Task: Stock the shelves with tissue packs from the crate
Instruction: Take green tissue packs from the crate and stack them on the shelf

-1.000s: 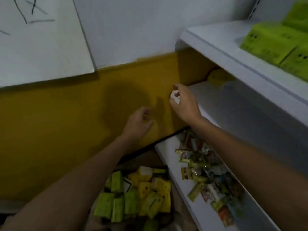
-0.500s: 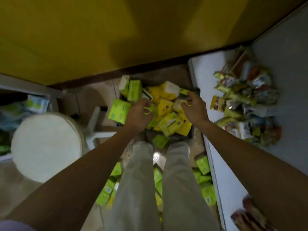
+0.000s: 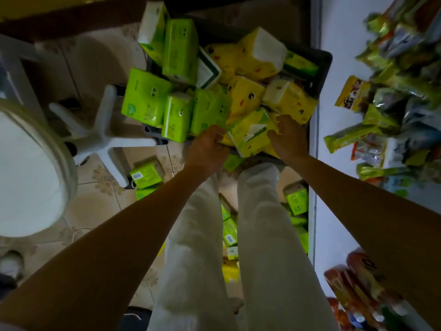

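Gripping from the two sides, both hands close on one yellow-green tissue pack at the near edge of the dark crate. The left hand has its fingers curled tightly in against the pack's left edge, knuckles up, with the forearm running straight down from the lower left. The right hand has its fingers bent over the pack's right end and the thumb pressed to its near side; that forearm comes in from the lower right, over the white shelf. The pack lies tilted between the two hands, a white tissue showing at its opening, on top of a loose heap of green packs and yellow packs that fills the crate. More packs lie on the tiled floor around the person's pale trouser legs. A white stool stands to the left, and snack packets are piled on the shelf.
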### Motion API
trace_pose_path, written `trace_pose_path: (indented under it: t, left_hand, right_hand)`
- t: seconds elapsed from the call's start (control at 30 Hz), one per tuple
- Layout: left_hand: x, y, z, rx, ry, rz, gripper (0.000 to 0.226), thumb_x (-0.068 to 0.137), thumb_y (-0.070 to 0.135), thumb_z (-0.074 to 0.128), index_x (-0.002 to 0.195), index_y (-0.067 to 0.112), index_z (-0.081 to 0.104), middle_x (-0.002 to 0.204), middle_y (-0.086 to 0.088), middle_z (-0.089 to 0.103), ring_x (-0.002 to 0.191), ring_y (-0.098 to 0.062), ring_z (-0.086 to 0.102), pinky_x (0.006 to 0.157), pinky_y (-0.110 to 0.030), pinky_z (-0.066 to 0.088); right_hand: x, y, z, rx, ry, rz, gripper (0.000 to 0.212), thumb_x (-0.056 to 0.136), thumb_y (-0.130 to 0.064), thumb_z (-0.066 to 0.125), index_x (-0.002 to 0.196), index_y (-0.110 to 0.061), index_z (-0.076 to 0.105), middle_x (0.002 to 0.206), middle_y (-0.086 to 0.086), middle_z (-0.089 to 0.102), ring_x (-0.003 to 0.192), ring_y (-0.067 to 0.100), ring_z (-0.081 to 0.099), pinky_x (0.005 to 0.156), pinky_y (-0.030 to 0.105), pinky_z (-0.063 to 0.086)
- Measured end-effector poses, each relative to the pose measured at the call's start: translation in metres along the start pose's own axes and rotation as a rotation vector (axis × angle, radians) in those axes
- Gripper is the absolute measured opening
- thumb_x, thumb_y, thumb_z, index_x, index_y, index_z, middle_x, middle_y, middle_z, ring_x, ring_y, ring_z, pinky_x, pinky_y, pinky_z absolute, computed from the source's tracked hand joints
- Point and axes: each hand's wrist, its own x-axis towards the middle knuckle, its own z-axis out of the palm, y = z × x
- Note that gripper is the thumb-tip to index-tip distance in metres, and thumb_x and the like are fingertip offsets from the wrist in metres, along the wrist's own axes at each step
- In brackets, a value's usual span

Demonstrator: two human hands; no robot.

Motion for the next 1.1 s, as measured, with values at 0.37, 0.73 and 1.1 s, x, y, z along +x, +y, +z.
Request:
trace_pose_path:
  t: [0.37,0.73,1.1]
  left_hand:
    - [0.057,-0.029,0.072,0.076,-0.251,-0.149,0.079,0.086,0.022,0.063,0.146,0.008,0.013,0.136,-0.019,0.048,0.125,-0.033,0.046,0.097,-0.038,0.040]
    - [0.067,-0.031,0.074,0.071,-0.005,-0.126,0.074,0.084,0.019,0.062,0.145,0.012,0.021,0.136,-0.015,0.049,0.123,-0.032,0.047,0.097,-0.035,0.040]
    - [0.059,-0.053,0.029,0.054,0.284,-0.216,0.088,0.088,0.031,0.057,0.149,0.026,-0.006,0.116,-0.021,0.060,0.106,-0.036,0.057,0.077,-0.034,0.038]
  right_hand:
    - [0.043,0.032,0.045,-0.317,-0.067,-0.064,0.081,0.081,-0.035,0.062,0.146,-0.006,0.025,0.145,0.018,0.034,0.134,0.037,0.029,0.103,0.052,0.032]
    - [0.044,0.034,0.036,-0.266,0.021,-0.119,0.072,0.080,-0.030,0.060,0.144,-0.011,0.032,0.146,0.016,0.034,0.132,0.037,0.030,0.102,0.052,0.034]
    - [0.071,-0.035,0.082,-0.205,-0.145,-0.384,0.061,0.089,-0.018,0.051,0.145,-0.006,0.029,0.148,0.016,0.034,0.135,0.034,0.031,0.107,0.046,0.029]
